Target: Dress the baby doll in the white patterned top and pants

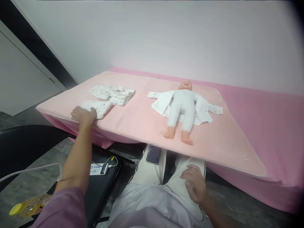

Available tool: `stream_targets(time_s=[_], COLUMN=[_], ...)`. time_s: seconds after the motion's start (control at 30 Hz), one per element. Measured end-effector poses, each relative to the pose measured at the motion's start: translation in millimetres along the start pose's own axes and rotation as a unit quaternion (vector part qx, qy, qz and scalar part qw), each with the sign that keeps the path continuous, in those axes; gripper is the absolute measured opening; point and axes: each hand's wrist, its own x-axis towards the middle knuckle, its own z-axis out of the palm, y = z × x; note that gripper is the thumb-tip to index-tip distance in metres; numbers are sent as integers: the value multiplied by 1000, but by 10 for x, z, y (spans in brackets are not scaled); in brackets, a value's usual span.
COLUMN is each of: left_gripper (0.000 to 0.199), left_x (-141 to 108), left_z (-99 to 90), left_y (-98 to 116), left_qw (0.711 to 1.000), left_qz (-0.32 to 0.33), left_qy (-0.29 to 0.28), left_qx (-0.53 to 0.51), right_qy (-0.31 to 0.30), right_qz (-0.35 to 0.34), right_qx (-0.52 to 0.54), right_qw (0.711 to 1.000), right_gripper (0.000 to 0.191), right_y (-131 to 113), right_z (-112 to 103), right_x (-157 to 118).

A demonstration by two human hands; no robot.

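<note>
My left hand [84, 115] reaches to the near left edge of the table and rests against a small folded white printed baby garment [102, 108]. Its thumb is spread from the fingers, and the fingertips are partly hidden. Just behind lies a larger folded set of printed baby clothes [116, 94]. My right hand [194, 183] hangs loosely over my right thigh, fingers apart, with nothing in it. On the table a baby doll [182, 104] lies on its back, feet towards me, in white legged clothing. An unfastened white baby jacket [204, 110] is spread beneath it, its sleeves stretched out sideways.
A pale pink mat [133, 122] covers the table over a darker pink cloth [280, 133]. At my left stands a black chair [95, 186] with a power bank [99, 169] and its cable. A yellow-capped bottle [30, 205] is at lower left. A wall rises behind the table.
</note>
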Motion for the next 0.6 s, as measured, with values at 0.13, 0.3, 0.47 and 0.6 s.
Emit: stream_targets(time_s=[0.13, 0.3, 0.47, 0.6], left_gripper=[40, 18, 15, 14], left_x=[138, 106, -141, -632], left_z=[-33, -22, -217, -659], left_y=[-157, -1, 490, 1276], left_qw=[999, 991, 962, 886], left_qz=[11, 27, 135, 249], left_qy=[41, 81, 99, 107], left_qx=[-16, -100, -217, -376], right_qy=[16, 9, 21, 14], right_qz=[54, 33, 13, -34], right_qx=[53, 82, 92, 92], right_qw=[997, 996, 995, 995], right_gripper=[28, 30, 35, 36], right_y=[-178, -244, -271, -275], right_z=[196, 213, 16, -355], right_x=[-70, 16, 285, 844])
